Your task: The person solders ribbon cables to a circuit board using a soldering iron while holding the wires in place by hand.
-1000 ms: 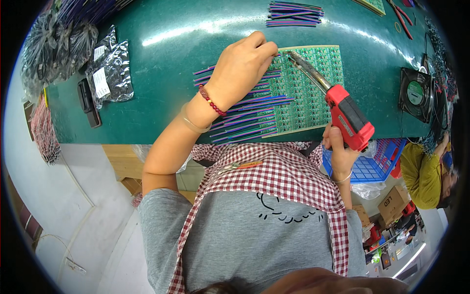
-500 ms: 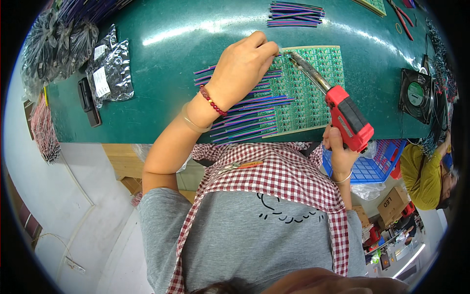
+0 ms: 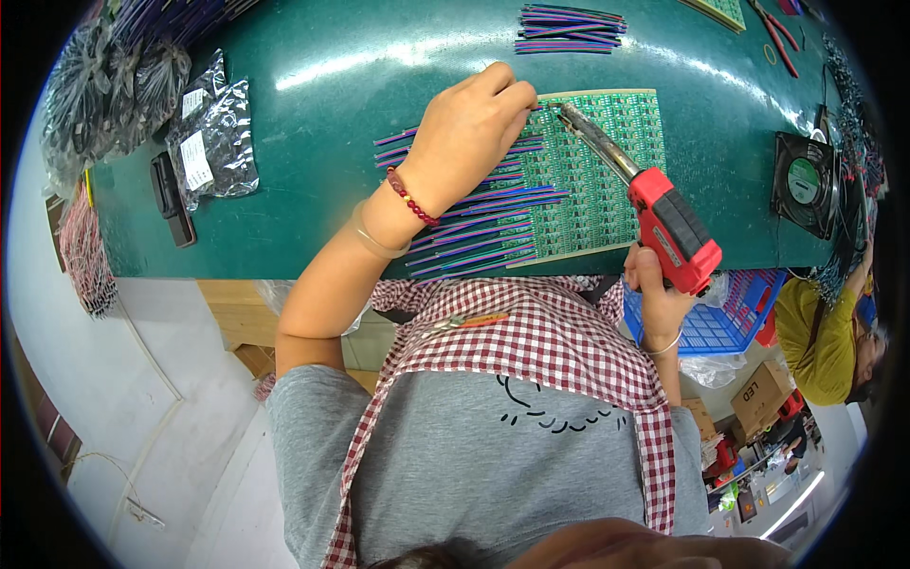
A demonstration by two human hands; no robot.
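My left hand (image 3: 479,123) is closed in a pinch at the far left corner of a green circuit board panel (image 3: 611,180). A thin wire end pokes out by its fingertips; the rest is hidden by the hand. My right hand (image 3: 656,302) grips a red and black soldering gun (image 3: 675,232) from below. The gun's dark tip points up and left, at the board close beside my left fingertips. Several striped wires (image 3: 479,228) in blue, pink and black lie in rows along the panel's left side, their right ends over it.
A bundle of wires (image 3: 571,28) lies beyond the panel. Plastic bags (image 3: 213,133) and a dark case (image 3: 171,199) sit left. A black fan (image 3: 804,185) and red-handled pliers (image 3: 777,36) are right. A blue crate (image 3: 711,322) stands below the table edge; a person in a yellow-green top (image 3: 817,346) is beyond.
Almost nothing differs. The soldering gun and the panel sit very slightly farther left, and my left hand keeps its pinch at the same corner.
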